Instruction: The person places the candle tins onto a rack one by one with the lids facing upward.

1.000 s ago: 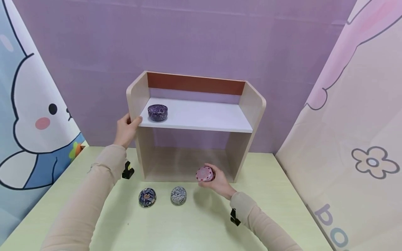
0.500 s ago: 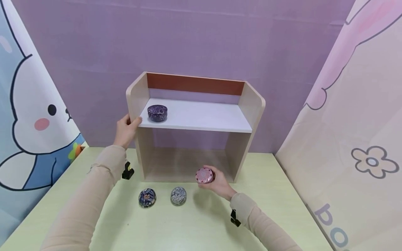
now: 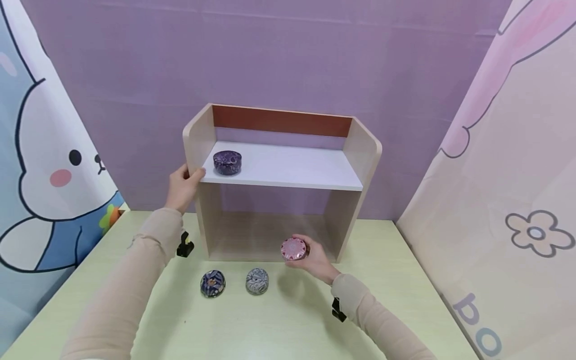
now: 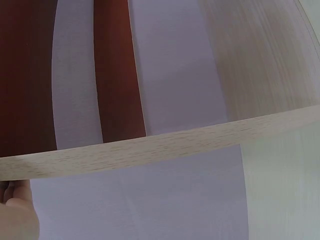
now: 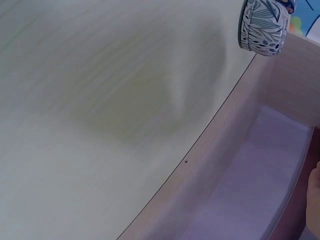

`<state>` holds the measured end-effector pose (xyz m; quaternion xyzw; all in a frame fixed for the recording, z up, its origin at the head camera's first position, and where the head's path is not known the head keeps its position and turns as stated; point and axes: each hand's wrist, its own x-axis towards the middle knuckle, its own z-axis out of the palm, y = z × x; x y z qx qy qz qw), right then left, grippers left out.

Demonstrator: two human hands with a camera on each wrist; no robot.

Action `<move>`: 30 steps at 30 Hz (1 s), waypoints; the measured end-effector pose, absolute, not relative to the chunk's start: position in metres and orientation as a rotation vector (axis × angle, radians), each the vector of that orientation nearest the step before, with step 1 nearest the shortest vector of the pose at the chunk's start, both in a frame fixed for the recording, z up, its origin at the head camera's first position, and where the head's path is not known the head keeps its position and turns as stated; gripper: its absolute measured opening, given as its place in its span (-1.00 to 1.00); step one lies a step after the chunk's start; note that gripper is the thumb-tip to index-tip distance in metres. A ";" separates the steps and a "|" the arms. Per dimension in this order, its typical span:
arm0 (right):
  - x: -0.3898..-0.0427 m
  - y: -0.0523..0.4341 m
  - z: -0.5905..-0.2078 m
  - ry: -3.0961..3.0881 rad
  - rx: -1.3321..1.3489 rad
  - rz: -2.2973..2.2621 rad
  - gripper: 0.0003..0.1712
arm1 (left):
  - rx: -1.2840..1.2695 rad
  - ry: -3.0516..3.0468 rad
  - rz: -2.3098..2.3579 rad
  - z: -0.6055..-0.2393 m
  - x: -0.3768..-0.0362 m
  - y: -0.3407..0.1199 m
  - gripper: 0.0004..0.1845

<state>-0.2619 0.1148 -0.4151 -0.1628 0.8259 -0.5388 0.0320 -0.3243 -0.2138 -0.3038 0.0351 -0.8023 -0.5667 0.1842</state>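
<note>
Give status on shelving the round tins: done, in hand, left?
Looks done: dark purple tin stands at the left end of the white upper shelf.
In hand: pink tin, held by the right grip; the left grip holds the unit's left side panel.
Probably left: navy tin and grey-white tin, on the table.

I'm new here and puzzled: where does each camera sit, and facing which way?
On head, facing forward-down at the shelf; left hand, right hand, sleeves show.
On left wrist, facing the shelf's edge; left hand partly shows.
On right wrist, facing tabletop and leaf-patterned tin; right hand barely shows.
Head and right wrist share that tin.
</note>
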 end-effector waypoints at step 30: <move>-0.279 0.119 -0.396 2.603 -0.572 -1.654 -0.20 | 0.081 -2.278 -1.625 -0.301 -0.319 -0.214 -0.36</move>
